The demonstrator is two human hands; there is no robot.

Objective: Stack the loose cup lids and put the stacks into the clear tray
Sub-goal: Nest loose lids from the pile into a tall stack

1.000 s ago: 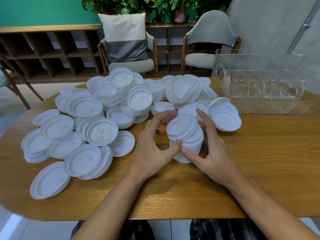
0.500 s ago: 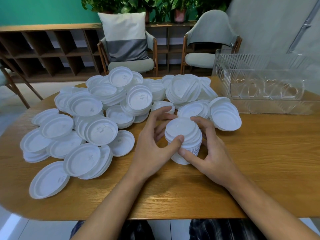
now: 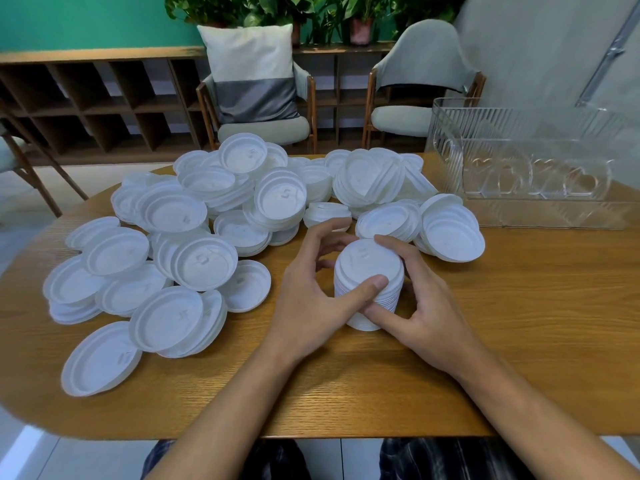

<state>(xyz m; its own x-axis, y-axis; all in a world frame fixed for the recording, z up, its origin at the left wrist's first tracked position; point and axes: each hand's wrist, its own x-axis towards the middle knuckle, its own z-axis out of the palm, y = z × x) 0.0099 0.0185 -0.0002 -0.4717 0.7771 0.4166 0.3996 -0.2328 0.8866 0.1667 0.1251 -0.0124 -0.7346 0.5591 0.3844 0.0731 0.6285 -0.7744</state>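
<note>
A wooden table [image 3: 519, 323] with rounded corners fills the foreground. Behind it, two padded chairs face in: the left chair [image 3: 263, 129] carries a cream-and-grey cushion [image 3: 252, 71] propped upright, and the right chair [image 3: 426, 60] sits bare. A low cubby shelf [image 3: 104, 98] runs along the teal wall [image 3: 69, 19], leafy potted plants [image 3: 311, 12] lined up on top. Another chair frame [image 3: 20, 157] peeks in at far left.

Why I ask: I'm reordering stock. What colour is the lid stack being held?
White; the lid stack shows best in the head view.
</note>
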